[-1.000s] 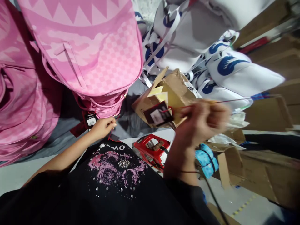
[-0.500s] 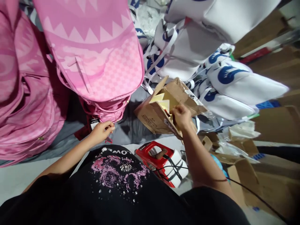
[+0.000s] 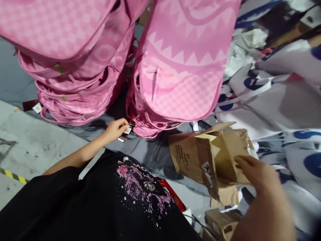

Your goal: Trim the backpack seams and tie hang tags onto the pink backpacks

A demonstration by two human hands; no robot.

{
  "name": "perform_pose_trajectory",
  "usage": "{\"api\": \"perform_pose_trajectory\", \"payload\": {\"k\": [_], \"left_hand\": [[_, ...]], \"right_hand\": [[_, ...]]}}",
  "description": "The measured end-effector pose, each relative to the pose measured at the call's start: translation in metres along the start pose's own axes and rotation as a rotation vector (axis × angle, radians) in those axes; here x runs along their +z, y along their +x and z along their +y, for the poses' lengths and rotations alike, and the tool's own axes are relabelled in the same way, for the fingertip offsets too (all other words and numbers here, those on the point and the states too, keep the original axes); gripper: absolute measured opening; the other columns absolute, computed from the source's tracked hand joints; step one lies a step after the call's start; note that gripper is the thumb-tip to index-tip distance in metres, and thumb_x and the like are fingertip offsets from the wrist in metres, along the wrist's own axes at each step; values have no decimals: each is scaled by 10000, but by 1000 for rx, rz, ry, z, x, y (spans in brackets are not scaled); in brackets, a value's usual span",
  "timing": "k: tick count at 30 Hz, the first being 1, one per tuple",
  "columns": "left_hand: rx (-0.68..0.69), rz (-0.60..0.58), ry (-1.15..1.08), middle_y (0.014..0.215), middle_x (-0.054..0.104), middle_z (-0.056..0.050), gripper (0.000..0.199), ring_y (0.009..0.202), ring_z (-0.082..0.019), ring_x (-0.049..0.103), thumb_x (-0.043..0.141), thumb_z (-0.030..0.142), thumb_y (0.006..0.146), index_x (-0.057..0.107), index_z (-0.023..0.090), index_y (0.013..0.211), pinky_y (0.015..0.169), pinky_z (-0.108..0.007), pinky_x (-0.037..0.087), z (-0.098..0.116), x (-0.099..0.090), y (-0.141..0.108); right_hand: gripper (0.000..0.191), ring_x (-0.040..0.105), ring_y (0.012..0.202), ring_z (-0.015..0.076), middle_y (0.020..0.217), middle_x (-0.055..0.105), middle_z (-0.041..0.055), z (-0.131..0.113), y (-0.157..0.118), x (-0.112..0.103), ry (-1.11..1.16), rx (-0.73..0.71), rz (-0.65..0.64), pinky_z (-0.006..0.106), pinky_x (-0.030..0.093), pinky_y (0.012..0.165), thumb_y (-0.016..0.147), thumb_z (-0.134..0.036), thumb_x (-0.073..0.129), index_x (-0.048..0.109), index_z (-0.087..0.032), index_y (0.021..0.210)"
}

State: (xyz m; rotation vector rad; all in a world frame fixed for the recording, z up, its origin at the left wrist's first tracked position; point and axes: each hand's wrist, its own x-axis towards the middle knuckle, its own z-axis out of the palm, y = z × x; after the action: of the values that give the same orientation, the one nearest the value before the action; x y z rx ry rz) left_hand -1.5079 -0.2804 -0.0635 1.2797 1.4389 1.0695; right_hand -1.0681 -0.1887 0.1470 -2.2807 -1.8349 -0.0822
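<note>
My left hand is closed in a pinch at the bottom of a stack of pink backpacks. At its fingertips is a small black-and-white hang tag, and a second label hangs just below. My right hand, somewhat blurred, is at the mouth of an opened cardboard box, with its fingers stretched out and nothing visible in them. The box is tilted, its flaps up, with yellowish paper inside.
Another stack of pink backpacks stands at the left. White bags with blue print are heaped at the right. Below the box are a small carton, a red object and a dark cable. Grey cloth lies beneath the stacks.
The view has swung left, so the backpacks and box appear farther right. My right hand has drawn back from inside the box to its opening. My left hand stays pinched near the backpacks' lower end.
</note>
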Motion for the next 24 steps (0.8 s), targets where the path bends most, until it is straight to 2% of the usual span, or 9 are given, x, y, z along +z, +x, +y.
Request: {"api": "perform_pose_trajectory", "payload": {"k": [2, 4, 6, 8, 11, 13, 15, 19, 24], "left_hand": [[8, 85, 11, 656, 619, 31, 195, 597, -114, 583, 565, 368, 875, 625, 189, 829, 578, -218, 421, -4, -15, 6], [37, 143, 35, 689, 638, 23, 189, 616, -114, 572, 586, 358, 874, 658, 185, 848, 596, -227, 413, -3, -27, 15], [84, 176, 73, 748, 665, 9, 167, 661, -118, 575, 601, 325, 875, 683, 182, 853, 638, -239, 414, -1, -36, 24], [138, 184, 121, 797, 678, -3, 133, 706, -125, 581, 617, 283, 873, 701, 182, 852, 681, -252, 415, 2, -41, 33], [200, 168, 194, 824, 675, -12, 107, 724, -135, 583, 629, 246, 878, 718, 186, 872, 698, -263, 416, 2, -47, 45], [223, 149, 236, 829, 673, -17, 111, 723, -141, 583, 626, 243, 890, 724, 189, 893, 693, -268, 418, 1, -50, 51], [242, 120, 268, 847, 674, -22, 123, 743, -150, 594, 615, 246, 905, 726, 192, 910, 699, -273, 421, -2, -54, 57], [299, 20, 300, 902, 679, -23, 159, 833, -164, 624, 575, 263, 938, 726, 211, 927, 730, -277, 435, -7, -57, 69], [372, -137, 334, 912, 678, -32, 182, 881, -182, 629, 553, 263, 944, 727, 212, 931, 731, -281, 431, -2, -56, 89]], "right_hand": [[228, 619, 567, 285, 613, 656, 164, -25, -23, -14, 12, 19, 111, 501, 431, 601, 748, -499, 620, 601, -367, 563], [128, 698, 725, 291, 805, 740, 153, -67, -57, -8, 206, -102, 83, 483, 518, 700, 791, -461, 623, 703, -362, 801], [200, 723, 795, 276, 909, 765, 114, -122, -89, 20, 368, -350, -115, 439, 560, 721, 813, -446, 655, 731, -336, 961], [364, 724, 761, 252, 900, 770, 67, -180, -108, 60, 389, -555, -346, 402, 567, 717, 860, -415, 622, 678, -303, 1202], [456, 696, 701, 247, 840, 750, 77, -251, -109, 116, 295, -659, -286, 375, 534, 695, 903, -346, 580, 589, -229, 1343], [435, 671, 653, 250, 742, 719, 81, -278, -102, 138, 189, -626, -241, 378, 518, 696, 883, -273, 611, 592, -188, 1309], [341, 676, 670, 260, 738, 714, 94, -287, -97, 146, 126, -604, -248, 383, 514, 711, 879, -222, 597, 619, -175, 1216], [258, 719, 865, 285, 1015, 748, 162, -270, -106, 143, 201, -602, -255, 388, 525, 764, 929, -220, 448, 614, -168, 1119], [379, 723, 923, 275, 1044, 756, 166, -261, -124, 150, 253, -433, -198, 364, 518, 802, 949, -247, 398, 573, -107, 1255]]}}
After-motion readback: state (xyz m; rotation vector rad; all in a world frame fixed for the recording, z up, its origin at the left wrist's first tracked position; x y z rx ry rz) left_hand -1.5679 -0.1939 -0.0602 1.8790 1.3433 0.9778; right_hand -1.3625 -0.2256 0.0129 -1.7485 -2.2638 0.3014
